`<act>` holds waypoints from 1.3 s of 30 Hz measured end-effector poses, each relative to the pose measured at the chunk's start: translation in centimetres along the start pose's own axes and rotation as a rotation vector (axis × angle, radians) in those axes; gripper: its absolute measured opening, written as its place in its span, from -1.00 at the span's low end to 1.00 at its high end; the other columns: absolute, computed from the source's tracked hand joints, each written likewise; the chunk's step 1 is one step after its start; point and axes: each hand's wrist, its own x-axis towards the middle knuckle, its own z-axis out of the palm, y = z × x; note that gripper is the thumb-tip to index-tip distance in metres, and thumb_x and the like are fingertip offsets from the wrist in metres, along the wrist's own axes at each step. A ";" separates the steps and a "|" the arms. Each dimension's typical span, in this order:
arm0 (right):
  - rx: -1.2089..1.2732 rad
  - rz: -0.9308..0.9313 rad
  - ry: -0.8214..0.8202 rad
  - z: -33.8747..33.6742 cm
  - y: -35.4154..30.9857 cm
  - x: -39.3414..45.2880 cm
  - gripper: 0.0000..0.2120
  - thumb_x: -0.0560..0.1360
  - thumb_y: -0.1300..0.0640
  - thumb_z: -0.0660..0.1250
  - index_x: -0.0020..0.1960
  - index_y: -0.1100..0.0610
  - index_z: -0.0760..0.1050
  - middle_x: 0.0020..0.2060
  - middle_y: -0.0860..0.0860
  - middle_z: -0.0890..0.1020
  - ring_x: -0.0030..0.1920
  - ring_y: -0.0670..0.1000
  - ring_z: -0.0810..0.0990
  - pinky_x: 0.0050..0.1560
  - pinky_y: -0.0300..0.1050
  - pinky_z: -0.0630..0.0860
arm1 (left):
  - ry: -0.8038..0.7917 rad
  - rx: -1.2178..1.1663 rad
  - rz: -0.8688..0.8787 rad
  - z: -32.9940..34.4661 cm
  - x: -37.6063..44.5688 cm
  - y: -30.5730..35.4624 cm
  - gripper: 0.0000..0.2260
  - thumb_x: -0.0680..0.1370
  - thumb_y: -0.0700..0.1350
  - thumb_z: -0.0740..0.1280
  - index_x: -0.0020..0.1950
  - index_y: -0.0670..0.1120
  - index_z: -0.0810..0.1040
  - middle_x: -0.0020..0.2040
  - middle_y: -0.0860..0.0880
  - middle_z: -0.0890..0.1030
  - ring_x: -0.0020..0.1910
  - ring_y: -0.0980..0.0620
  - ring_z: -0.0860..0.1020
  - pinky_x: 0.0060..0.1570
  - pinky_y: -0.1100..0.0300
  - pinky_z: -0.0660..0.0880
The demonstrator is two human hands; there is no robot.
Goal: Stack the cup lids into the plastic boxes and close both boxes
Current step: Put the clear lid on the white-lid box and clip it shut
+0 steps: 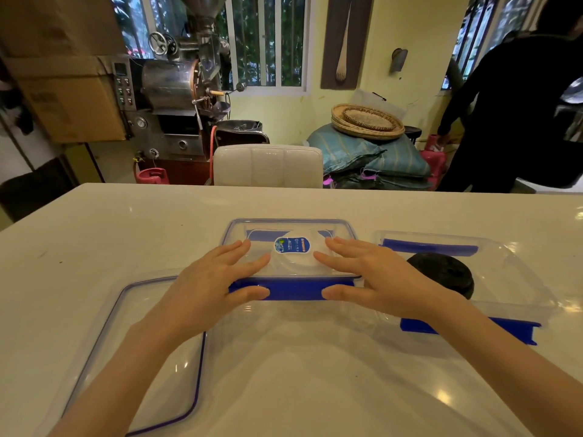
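Note:
A clear plastic box (290,225) with its cover on stands at the table's middle, white cup lids showing under its blue label (291,245). My left hand (214,279) and my right hand (372,275) lie flat on the cover, fingers spread, thumbs against the blue front clasp (293,288). To the right stands a second clear box (517,279), uncovered, with a stack of black cup lids (441,272) inside and blue clasps at its front and back. A loose clear box cover (132,342) with a blue seal lies at the lower left under my left forearm.
The white table (94,234) runs to a far edge with a white chair (268,165) behind it. A person in black (517,115) stands at the back right. A coffee roaster (170,89), sacks and woven baskets (366,121) fill the room beyond.

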 end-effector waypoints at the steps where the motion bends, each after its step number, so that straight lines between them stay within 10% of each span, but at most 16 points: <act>1: 0.005 0.001 0.003 0.0 0.0 -0.1 -0.41 0.46 -0.23 0.12 0.43 -0.16 0.04 0.50 -0.12 0.06 0.48 -0.10 0.00 0.42 -0.17 0.03 | 0.005 0.000 0.004 -0.1 -0.1 0.0 -0.30 0.29 0.42 -0.13 0.40 0.24 0.06 0.51 0.11 0.08 0.47 0.11 0.05 0.38 0.15 0.18; 5: 0.119 -0.005 0.066 -0.8 0.4 0.2 -0.49 0.44 -0.27 0.08 0.35 -0.15 0.28 0.42 -0.11 0.31 0.39 -0.10 0.25 0.35 -0.11 0.21 | 0.032 -0.064 -0.013 -1.3 -0.2 0.2 -0.26 0.24 0.52 -0.11 0.35 0.26 0.21 0.44 0.14 0.26 0.40 0.12 0.22 0.32 0.11 0.26; 9: 0.169 -0.010 0.238 -1.8 0.9 2.5 -0.65 0.57 -0.04 0.03 0.22 0.02 0.46 0.12 -0.02 0.60 0.10 -0.04 0.53 0.09 -0.17 0.40 | 0.096 -0.066 -0.074 -2.7 2.5 0.3 -0.60 0.55 0.11 0.00 0.38 0.09 0.26 0.39 0.03 0.39 0.35 0.03 0.33 0.30 0.10 0.29; 15: 0.337 0.043 0.317 -2.7 2.4 6.9 -0.74 0.55 0.10 0.15 0.17 0.09 0.51 -0.27 0.01 0.62 -0.22 -0.02 0.60 -0.12 -0.25 0.45 | -0.014 0.121 -0.100 -3.2 8.0 0.1 -0.60 0.58 0.05 0.00 0.41 0.03 0.21 0.30 -0.10 0.44 0.25 -0.08 0.41 0.24 0.04 0.36; 22: 0.412 0.086 0.294 -2.9 4.2 9.9 -0.88 0.40 0.14 0.39 -0.10 0.14 0.64 -0.29 -0.06 0.59 -0.30 -0.14 0.47 -0.34 -0.43 0.33 | 0.092 -0.067 -0.037 -3.2 11.4 -1.5 -0.81 0.48 -0.01 0.28 0.03 -0.04 0.58 0.12 -0.08 0.47 0.10 -0.04 0.44 0.15 0.05 0.41; 26: 0.414 0.126 0.156 -3.2 5.3 11.0 -0.77 0.39 0.06 0.41 0.02 0.08 0.58 0.01 0.00 0.60 0.00 -0.06 0.50 -0.11 -0.30 0.39 | 0.064 -0.326 -0.061 -2.6 12.4 -3.0 -0.92 0.42 -0.07 0.37 -0.13 -0.04 0.58 0.04 -0.01 0.51 0.13 -0.02 0.44 0.20 0.02 0.38; 39: 0.399 0.222 -0.290 -3.7 5.8 11.6 -0.59 0.52 -0.09 0.16 0.21 0.14 0.49 0.15 0.07 0.58 0.15 0.08 0.51 0.21 -0.06 0.42 | -0.166 -0.599 -0.308 -0.7 12.6 -4.7 -0.59 0.43 0.16 0.27 0.11 -0.10 0.55 0.07 -0.10 0.59 0.01 -0.08 0.56 0.01 0.11 0.50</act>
